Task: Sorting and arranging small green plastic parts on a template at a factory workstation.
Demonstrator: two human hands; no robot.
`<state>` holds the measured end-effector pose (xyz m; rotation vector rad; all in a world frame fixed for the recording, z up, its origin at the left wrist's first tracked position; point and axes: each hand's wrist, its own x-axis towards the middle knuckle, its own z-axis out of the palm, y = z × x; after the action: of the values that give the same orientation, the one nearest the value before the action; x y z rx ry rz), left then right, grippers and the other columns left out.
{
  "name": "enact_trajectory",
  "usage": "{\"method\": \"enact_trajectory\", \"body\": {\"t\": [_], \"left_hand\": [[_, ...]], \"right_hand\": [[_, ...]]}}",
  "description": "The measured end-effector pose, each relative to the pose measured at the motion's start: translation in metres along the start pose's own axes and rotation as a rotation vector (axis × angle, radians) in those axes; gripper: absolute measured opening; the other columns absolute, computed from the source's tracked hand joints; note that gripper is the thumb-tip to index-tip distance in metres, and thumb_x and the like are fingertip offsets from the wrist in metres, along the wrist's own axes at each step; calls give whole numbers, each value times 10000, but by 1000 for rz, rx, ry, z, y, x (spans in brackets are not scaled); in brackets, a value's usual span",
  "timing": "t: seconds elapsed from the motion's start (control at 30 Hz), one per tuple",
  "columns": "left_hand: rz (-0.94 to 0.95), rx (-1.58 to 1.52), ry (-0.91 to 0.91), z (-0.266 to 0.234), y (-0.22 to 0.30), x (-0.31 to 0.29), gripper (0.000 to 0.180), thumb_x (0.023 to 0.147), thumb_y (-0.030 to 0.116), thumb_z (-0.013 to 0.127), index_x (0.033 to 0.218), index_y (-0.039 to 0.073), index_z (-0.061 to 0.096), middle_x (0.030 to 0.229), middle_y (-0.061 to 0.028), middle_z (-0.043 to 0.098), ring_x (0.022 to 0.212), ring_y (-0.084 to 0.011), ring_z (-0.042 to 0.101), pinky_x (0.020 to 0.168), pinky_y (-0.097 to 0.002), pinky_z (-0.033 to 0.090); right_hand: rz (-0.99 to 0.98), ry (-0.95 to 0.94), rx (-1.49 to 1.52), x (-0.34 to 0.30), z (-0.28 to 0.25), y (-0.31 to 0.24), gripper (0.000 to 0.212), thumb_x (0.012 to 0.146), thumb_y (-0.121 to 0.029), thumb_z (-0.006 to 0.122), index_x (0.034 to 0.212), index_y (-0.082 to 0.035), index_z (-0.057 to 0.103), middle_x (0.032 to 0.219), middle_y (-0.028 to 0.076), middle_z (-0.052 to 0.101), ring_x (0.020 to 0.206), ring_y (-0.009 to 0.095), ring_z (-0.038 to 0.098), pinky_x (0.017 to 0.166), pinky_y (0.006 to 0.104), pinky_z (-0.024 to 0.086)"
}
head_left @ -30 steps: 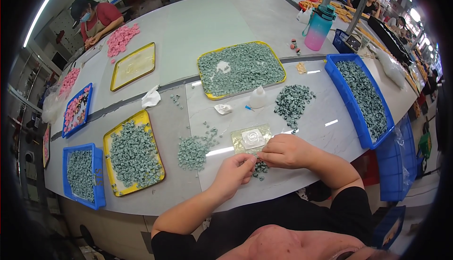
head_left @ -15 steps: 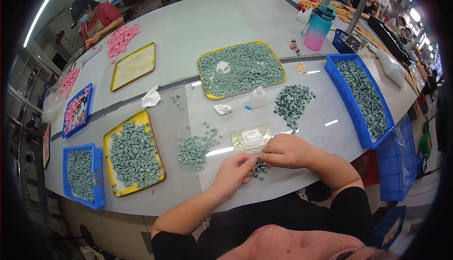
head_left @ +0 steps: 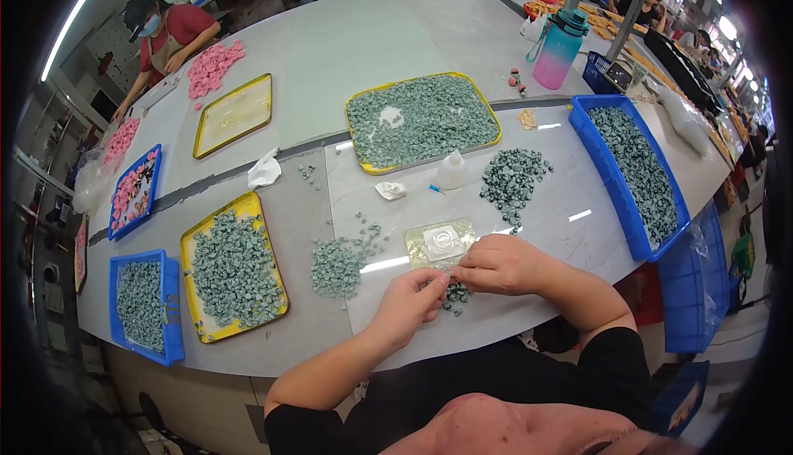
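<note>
My left hand [head_left: 413, 296] and my right hand [head_left: 500, 265] meet fingertip to fingertip over the near edge of the table. Both are closed in a pinch on a small green piece [head_left: 448, 272], mostly covered by the fingers. Below them lies a little heap of dark green pieces [head_left: 455, 294]. Just beyond my fingers is a clear yellowish pad [head_left: 415, 244] with a white glue-like patch [head_left: 443, 241] on it. A loose pile of pale green pieces [head_left: 334, 266] sits left of my left hand, and a darker green pile [head_left: 514, 181] lies beyond my right hand.
A white squeeze bottle [head_left: 452, 171] stands beyond the pad, near crumpled tissue [head_left: 391, 190]. Yellow-rimmed trays [head_left: 498, 137] and blue bins [head_left: 677, 199] of green pieces surround the workspace. A teal-pink water bottle [head_left: 560, 50] stands at the far right; a masked co-worker [head_left: 178, 33] sits far left.
My hands have stayed in almost the same place, still pinched together. The co-worker at far left has shifted, one arm now reaching lower toward the table edge.
</note>
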<state>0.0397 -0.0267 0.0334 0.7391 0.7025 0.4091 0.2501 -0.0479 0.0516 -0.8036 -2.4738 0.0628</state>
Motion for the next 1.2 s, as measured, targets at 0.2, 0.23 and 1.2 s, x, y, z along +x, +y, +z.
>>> {"method": "enact_trajectory", "body": {"t": [0.2, 0.23, 1.2], "left_hand": [[-2, -2, 16, 2, 1, -2, 175, 907, 167, 533, 964, 5, 570, 709, 31, 447, 542, -38, 323, 458, -187, 233], [-3, -7, 18, 3, 1, -3, 173, 909, 159, 528, 969, 3, 572, 712, 29, 449, 543, -38, 325, 458, -186, 233], [69, -82, 149, -57, -20, 49, 270, 949, 305, 456, 852, 55, 487, 611, 26, 412, 474, -38, 304, 406, -198, 212]], "right_hand": [[-4, 2, -3, 1, -1, -1, 294, 669, -106, 648, 952, -49, 590, 765, 49, 566, 647, 217, 548, 529, 325, 435], [-4, 2, -3, 1, -1, -1, 294, 669, -106, 648, 952, -49, 590, 765, 49, 566, 647, 217, 548, 529, 325, 435], [1033, 322, 728, -14, 65, 51, 141, 797, -57, 649, 923, 5, 636, 755, 48, 629, 647, 107, 581, 584, 233, 470]]}}
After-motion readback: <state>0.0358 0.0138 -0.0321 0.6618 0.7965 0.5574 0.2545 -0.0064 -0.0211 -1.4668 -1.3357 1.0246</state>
